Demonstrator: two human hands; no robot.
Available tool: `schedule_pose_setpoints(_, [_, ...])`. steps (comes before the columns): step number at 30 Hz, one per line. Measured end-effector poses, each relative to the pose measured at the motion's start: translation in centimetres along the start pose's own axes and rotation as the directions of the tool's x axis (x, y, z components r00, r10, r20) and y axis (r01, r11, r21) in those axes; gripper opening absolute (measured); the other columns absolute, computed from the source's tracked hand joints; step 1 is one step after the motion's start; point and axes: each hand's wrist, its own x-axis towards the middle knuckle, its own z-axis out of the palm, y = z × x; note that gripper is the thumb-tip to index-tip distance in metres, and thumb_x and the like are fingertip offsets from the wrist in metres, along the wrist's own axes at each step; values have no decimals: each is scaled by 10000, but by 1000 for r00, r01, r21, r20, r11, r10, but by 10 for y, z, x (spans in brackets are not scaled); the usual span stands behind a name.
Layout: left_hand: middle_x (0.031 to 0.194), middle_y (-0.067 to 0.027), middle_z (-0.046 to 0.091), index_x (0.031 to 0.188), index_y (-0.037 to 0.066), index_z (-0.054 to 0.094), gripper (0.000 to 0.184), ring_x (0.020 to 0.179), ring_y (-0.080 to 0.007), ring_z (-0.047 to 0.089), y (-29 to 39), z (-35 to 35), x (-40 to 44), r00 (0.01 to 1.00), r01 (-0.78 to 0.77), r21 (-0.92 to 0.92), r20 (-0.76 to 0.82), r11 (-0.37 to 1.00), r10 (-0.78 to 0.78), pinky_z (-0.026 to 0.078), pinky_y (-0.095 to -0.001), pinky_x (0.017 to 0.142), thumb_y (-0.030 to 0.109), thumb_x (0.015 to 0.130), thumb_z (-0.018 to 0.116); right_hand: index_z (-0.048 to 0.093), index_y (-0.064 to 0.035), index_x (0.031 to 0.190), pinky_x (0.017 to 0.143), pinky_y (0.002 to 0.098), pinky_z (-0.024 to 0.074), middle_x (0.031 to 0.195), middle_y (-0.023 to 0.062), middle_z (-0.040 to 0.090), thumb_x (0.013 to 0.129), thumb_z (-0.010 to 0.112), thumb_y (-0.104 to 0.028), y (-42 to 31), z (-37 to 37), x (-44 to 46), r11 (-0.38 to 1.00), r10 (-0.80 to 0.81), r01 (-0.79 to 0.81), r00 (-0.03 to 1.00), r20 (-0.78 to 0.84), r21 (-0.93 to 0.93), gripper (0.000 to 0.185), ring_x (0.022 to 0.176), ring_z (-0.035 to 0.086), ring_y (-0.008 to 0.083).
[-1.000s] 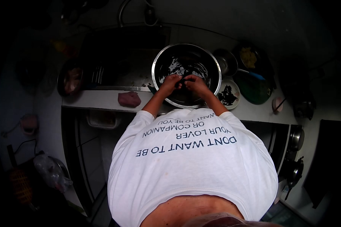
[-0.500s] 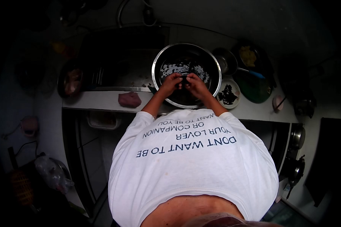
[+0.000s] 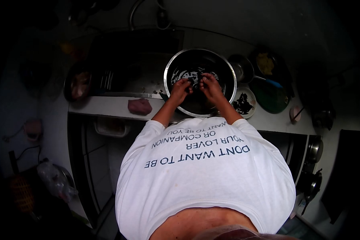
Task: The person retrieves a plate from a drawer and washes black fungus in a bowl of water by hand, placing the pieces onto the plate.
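Both hands are over a large round metal basin [image 3: 167, 76] with a bright rim, which holds dark, rippled water [image 3: 196, 105]. My left hand [image 3: 181, 90] is at the basin's left side with its fingers curled together. To the right of it, my right hand [image 3: 211, 85] has thumb and fingertips pinched. Something small and dark may be in the fingers, but the dim light hides it. Close to the basin's right rim, a pale plate [image 3: 251, 105] carries dark, limp pieces [image 3: 242, 102].
Left of the basin are a sink [image 3: 140, 80] and a mauve cloth [image 3: 140, 107] on the counter edge. A bowl with pinkish contents [image 3: 81, 86] stands farther left. On the right are a blue-handled saucepan [image 3: 241, 69], a green board [image 3: 270, 98] and yellow food [image 3: 265, 64].
My hands have moved apart; they were together over the basin before. The right hand has lifted slightly and gone right. The whole view has shifted a little.
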Motion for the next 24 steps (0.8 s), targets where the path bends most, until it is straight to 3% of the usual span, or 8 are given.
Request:
schedule_pose_setpoints(4, [656,-31,503,836,46,500,75,553,-132,491,-4,2,3,999,45,232,-17,972,-42,409,-255,497,67,803,563,523,-81,1008,571,221,436,779,19,535,856,498,-101,6,4,-4,962,109,-121,992,-60,-245,156,675,518,103])
schedule_pose_setpoints(8, [636,-29,520,823,42,510,103,535,-127,493,-7,-2,5,998,58,356,-15,933,-57,409,-233,490,111,798,583,528,-71,959,558,202,428,766,10,545,826,564,-130,6,14,-12,819,16,-20,1000,-12,-574,150,654,513,78])
schedule_pose_setpoints(11, [709,-55,565,879,25,528,133,581,-138,519,-7,2,5,996,90,340,-13,936,-91,429,-250,537,127,804,567,523,-68,924,526,195,414,754,7,542,819,574,-126,4,4,-6,796,-11,45,998,61,-604,130,612,505,71])
schedule_pose_setpoints(14, [842,-105,589,967,4,528,183,750,-179,568,3,4,4,986,163,20,33,986,-163,460,-283,656,104,813,524,528,-42,887,474,199,397,684,13,539,818,568,-107,-23,2,-12,821,-111,37,989,-96,-569,103,541,498,69])
schedule_pose_setpoints(17, [1010,-161,553,1046,-21,497,255,960,-238,543,6,-1,6,986,159,-211,75,965,-146,452,-340,813,67,807,497,521,-51,890,450,202,380,674,12,532,830,556,-128,-56,-19,-26,764,-341,151,920,-195,-627,104,526,487,64])
schedule_pose_setpoints(20, [1097,-189,501,1081,-39,455,309,1064,-275,494,-1,-7,10,987,39,-129,157,991,-18,419,-366,911,-10,773,468,523,-49,897,495,239,418,699,47,568,827,538,-140,-79,-68,-42,711,-467,95,804,-367,-697,116,560,539,116])
schedule_pose_setpoints(23, [1121,-193,478,1107,-48,422,399,1078,-285,485,-4,4,8,997,44,32,54,999,-46,404,-375,940,-105,712,419,541,-37,967,643,322,472,816,114,620,788,532,-117,-79,-125,-60,201,-676,-31,719,-162,-979,197,721,609,233])
schedule_pose_setpoints(24, [1119,-190,479,1110,-47,418,419,1079,-284,484,-4,5,8,997,51,50,52,997,-53,405,-374,940,-124,699,402,541,-37,997,695,338,463,860,129,618,773,531,-112,-78,-140,-65,126,-615,-152,763,-198,-980,236,782,600,258])
